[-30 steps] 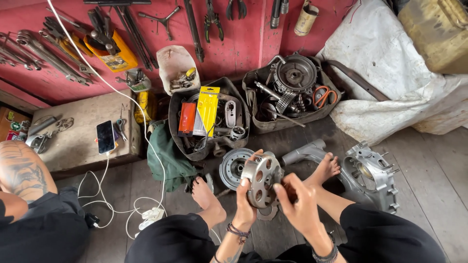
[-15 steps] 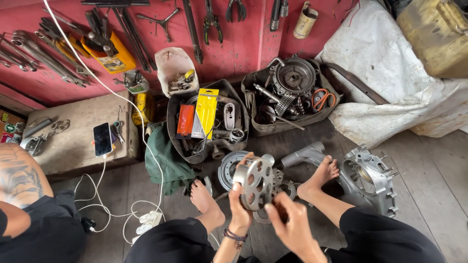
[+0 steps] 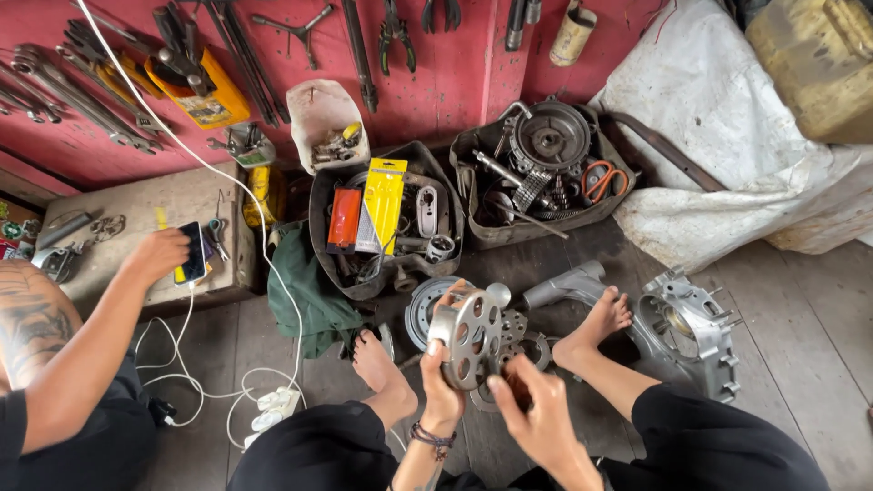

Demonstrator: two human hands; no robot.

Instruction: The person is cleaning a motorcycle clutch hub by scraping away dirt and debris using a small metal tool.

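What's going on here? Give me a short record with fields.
Place: wooden floor by a red tool wall
Left hand: holds a round perforated metal disc
Right hand: fingers at the disc's back
Nearby: engine casing, two trays of parts
Other person: hand on a phone

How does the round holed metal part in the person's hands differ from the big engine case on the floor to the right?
The round holed metal part is a small, flat disc with circular holes; the engine case is larger, irregular and hollow. The disc is held up, tilted, in the left hand; the case rests on the plank floor, untouched. Both are bare silver-grey metal.
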